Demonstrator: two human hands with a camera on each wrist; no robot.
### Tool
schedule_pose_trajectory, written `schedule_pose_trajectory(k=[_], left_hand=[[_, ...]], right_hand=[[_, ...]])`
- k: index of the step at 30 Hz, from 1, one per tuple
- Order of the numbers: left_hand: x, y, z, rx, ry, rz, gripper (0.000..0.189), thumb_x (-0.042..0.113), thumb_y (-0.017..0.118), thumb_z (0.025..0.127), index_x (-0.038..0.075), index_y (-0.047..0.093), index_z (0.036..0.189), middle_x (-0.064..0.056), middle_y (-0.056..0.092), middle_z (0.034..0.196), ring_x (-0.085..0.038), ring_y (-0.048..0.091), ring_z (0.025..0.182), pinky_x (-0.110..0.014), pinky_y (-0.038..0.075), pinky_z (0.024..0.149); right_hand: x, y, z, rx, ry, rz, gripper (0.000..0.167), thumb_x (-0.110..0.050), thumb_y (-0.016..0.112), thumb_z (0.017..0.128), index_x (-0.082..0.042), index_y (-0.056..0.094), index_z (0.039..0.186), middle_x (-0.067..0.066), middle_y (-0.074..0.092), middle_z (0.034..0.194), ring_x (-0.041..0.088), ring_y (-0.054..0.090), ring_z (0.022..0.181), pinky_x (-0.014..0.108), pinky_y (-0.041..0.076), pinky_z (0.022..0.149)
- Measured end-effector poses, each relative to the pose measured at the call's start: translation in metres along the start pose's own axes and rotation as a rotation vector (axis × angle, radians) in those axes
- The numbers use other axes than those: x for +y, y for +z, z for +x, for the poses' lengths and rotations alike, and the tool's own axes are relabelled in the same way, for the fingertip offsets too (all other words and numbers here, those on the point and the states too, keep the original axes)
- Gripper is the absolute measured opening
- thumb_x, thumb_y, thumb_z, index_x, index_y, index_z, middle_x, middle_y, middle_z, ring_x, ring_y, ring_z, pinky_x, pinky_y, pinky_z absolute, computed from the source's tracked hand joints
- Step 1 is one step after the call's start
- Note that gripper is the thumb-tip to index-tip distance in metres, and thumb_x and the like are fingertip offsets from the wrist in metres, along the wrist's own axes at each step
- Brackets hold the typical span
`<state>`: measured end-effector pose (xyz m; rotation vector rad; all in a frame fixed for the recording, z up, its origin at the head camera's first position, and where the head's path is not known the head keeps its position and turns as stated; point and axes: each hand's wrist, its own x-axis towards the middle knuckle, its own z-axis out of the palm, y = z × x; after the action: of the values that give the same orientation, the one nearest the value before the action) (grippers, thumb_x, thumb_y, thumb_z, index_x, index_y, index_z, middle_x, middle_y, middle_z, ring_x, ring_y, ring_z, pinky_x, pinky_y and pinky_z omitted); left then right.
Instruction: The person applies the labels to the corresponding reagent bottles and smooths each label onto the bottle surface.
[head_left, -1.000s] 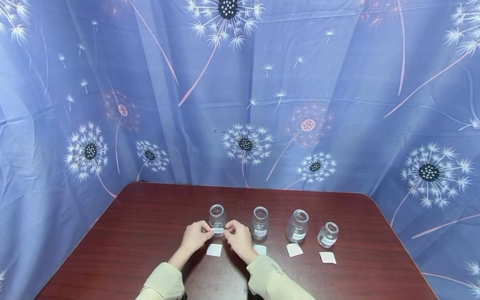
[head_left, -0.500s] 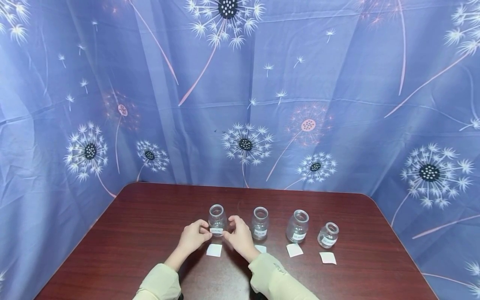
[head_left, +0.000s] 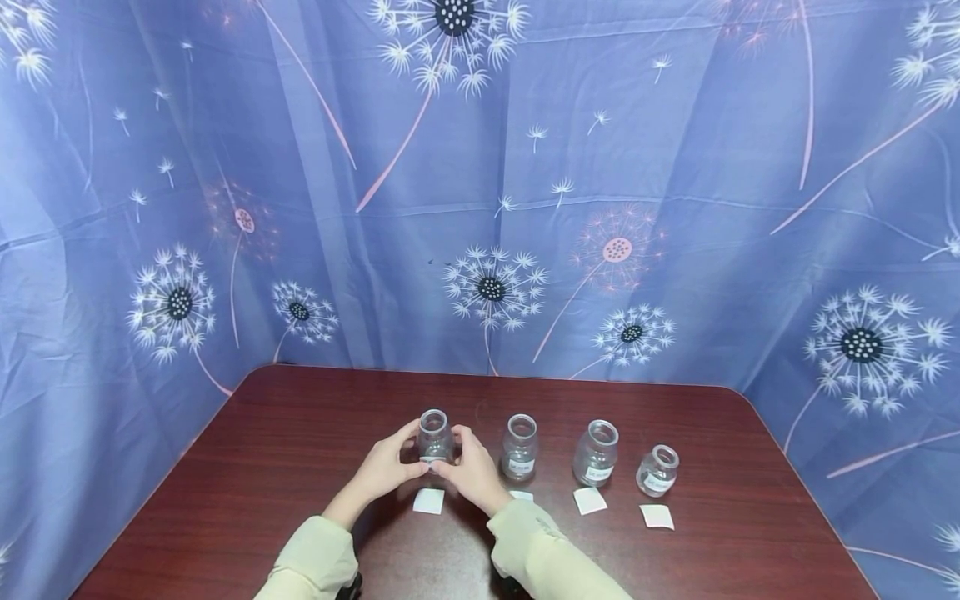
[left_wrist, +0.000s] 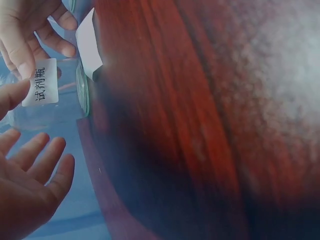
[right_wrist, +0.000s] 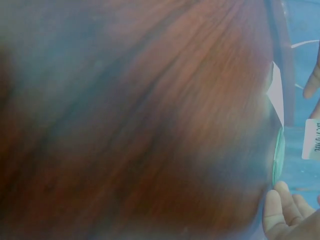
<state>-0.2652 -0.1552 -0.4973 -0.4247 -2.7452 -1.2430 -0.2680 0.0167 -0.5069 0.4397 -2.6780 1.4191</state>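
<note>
A small clear glass jar stands upright on the table between both hands. From its left side the left hand holds it, fingers spread round the glass and thumb at the front. The right hand holds the other side, its thumb meeting the left one low on the jar. A white label with printed characters lies across the jar's front; in the left wrist view both thumbs press its edge. The thumbs partly cover the label in the head view. Just in front of the jar lies a white paper square.
To the right stand three more labelled glass jars: a tall one, a wide one and a short one. White paper squares lie before them on the dark red table. Behind hangs a blue dandelion-print curtain.
The fingertips have left the label's ends; both hands have moved in round the jar, and the thumbs have come together over the label. The other jars have stayed put.
</note>
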Motion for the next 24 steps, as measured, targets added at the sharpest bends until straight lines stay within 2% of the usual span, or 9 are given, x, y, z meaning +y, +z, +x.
schedule_pose_trajectory(k=[8, 14, 24], left_hand=[[0.000, 0.000, 0.000, -0.015, -0.004, -0.001, 0.067, 0.008, 0.067, 0.071, 0.008, 0.039, 0.132, -0.014, 0.059, 0.115, -0.030, 0.059, 0.099, -0.043, 0.047, 0.079], [-0.001, 0.002, 0.001, 0.014, -0.011, 0.013, 0.064, 0.007, 0.067, 0.070, 0.008, 0.043, 0.129, -0.014, 0.062, 0.110, -0.028, 0.061, 0.096, -0.042, 0.048, 0.079], [-0.002, 0.006, 0.001, 0.041, 0.009, 0.068, 0.063, 0.008, 0.069, 0.068, 0.007, 0.045, 0.126, -0.014, 0.063, 0.106, -0.026, 0.062, 0.093, -0.040, 0.048, 0.079]], right_hand=[[0.000, 0.005, 0.004, 0.004, 0.014, -0.054, 0.059, -0.033, 0.068, 0.072, -0.007, 0.043, 0.119, 0.009, 0.060, 0.104, 0.009, 0.053, 0.070, 0.024, 0.042, 0.063], [0.001, 0.010, 0.005, 0.035, 0.030, -0.106, 0.062, -0.029, 0.073, 0.068, -0.010, 0.042, 0.118, 0.007, 0.059, 0.104, 0.020, 0.059, 0.086, 0.033, 0.045, 0.071], [0.002, 0.018, 0.003, 0.077, 0.034, -0.222, 0.068, -0.021, 0.076, 0.064, -0.010, 0.039, 0.120, 0.010, 0.055, 0.109, 0.029, 0.061, 0.082, 0.036, 0.046, 0.063]])
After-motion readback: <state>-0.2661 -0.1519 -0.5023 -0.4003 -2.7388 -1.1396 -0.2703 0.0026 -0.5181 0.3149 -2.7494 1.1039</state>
